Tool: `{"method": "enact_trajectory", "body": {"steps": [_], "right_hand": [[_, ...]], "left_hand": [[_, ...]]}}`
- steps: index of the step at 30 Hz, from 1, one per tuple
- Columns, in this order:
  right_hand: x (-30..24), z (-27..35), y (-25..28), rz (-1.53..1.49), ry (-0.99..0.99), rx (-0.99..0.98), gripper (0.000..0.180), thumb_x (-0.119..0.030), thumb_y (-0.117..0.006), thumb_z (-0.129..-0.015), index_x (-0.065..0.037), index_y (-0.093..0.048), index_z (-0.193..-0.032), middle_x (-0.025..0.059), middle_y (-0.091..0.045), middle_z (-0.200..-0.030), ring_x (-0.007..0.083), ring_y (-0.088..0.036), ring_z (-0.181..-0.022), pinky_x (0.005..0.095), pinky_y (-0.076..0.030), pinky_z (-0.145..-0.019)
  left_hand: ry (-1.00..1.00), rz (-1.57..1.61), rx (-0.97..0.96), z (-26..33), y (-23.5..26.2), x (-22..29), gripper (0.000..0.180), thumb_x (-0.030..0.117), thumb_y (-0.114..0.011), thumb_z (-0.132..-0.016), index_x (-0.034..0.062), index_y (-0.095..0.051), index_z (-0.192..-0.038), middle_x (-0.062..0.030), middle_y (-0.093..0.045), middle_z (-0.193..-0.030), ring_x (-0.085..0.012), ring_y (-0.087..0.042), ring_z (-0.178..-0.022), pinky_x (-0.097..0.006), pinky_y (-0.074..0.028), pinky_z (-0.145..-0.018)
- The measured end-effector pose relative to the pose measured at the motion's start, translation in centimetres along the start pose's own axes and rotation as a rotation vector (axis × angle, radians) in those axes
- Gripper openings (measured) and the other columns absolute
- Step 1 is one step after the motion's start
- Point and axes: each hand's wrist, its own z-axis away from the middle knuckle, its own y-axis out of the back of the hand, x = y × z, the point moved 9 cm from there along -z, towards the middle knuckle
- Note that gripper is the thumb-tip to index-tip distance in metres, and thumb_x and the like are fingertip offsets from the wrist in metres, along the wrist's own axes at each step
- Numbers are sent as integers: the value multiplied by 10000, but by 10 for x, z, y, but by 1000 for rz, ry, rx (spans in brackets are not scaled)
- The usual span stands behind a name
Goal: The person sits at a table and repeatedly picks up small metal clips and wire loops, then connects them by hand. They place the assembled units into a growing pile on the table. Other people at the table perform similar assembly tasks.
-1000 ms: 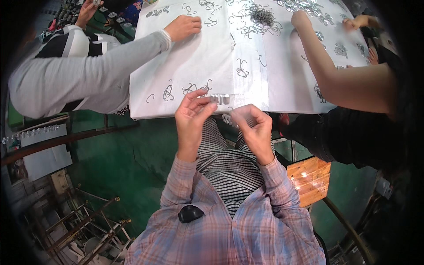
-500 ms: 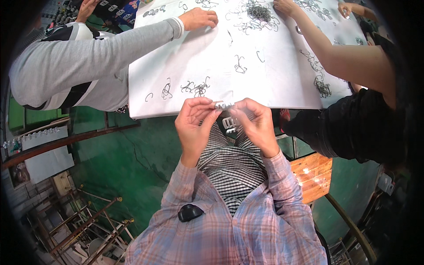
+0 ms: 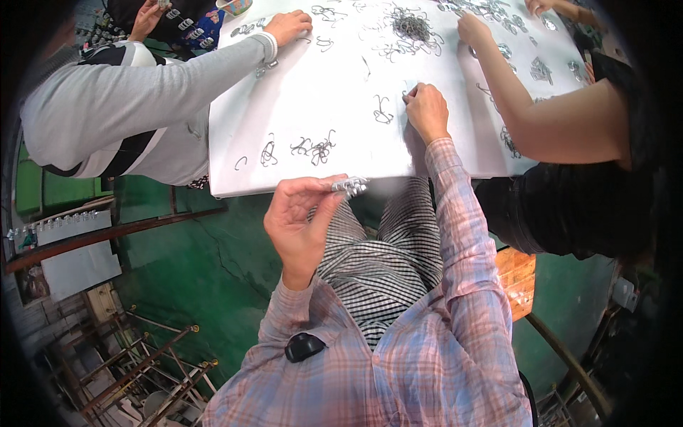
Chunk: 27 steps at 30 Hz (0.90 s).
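- Pinching a small stack of silvery metal clips (image 3: pixel 349 186) between thumb and fingertips, the left hand (image 3: pixel 299 220) hovers just off the near edge of the white table (image 3: pixel 313 85), above the lap in a black-and-white striped garment (image 3: pixel 384 263).
- Reaching further out, the right hand (image 3: pixel 427 110) rests on the tabletop in a plaid sleeve (image 3: pixel 455 206); its fingers are curled close together at a spot beside a bent wire hook (image 3: pixel 383 111), but whether they grip anything cannot be told.
- Between the two hands, near the table's front edge, lie a few more tangled wire hooks (image 3: pixel 313 148).
- At the left side a person in a grey sleeve (image 3: pixel 163 85) lays a hand (image 3: pixel 288 25) on the table.
- At the right a bare arm (image 3: pixel 541 114) of another person stretches over the surface.
- Farthest off, a dark heap of wire hooks (image 3: pixel 411 27) sits near the table's far side.
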Motion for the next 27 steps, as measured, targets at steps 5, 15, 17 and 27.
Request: {"method": "enact_trajectory", "body": {"steps": [5, 15, 17, 27], "right_hand": [[-14, 7, 1, 109, 152, 3, 96, -29, -557, -789, 31, -619, -830, 245, -603, -937, 432, -621, -845, 485, -503, -755], [-109, 110, 93, -1201, 7, -322, 60, -36, -639, -888, 2, -661, -929, 31, -664, -795, 103, -620, -604, 194, -463, -497], [-118, 111, 101, -977, 166, -179, 22, -5, -680, -834, -12, -676, -855, 29, -669, -828, 96, -609, -713, 216, -455, -551], [-124, 109, 87, -1103, 233, -106, 59, 17, -707, -794, -8, -674, -836, 62, -633, -888, 130, -578, -818, 247, -466, -719]], "left_hand": [[71, 6, 3, 2, 2, -12, 261, -176, -629, -799, -31, -527, -991, -143, -647, -960, -220, -665, -972, -294, -555, -859], [138, 30, 101, -16, 1, -30, 288, -119, -681, -781, -36, -545, -1021, -96, -615, -966, -125, -626, -900, -246, -545, -801], [122, 16, 105, -18, 0, -30, 295, -118, -683, -779, -35, -548, -1027, -95, -615, -968, -126, -627, -901, -246, -545, -799], [169, -4, 85, -19, 0, -32, 326, -116, -688, -778, -31, -546, -1058, -99, -643, -957, -134, -641, -919, -247, -541, -812]]}}
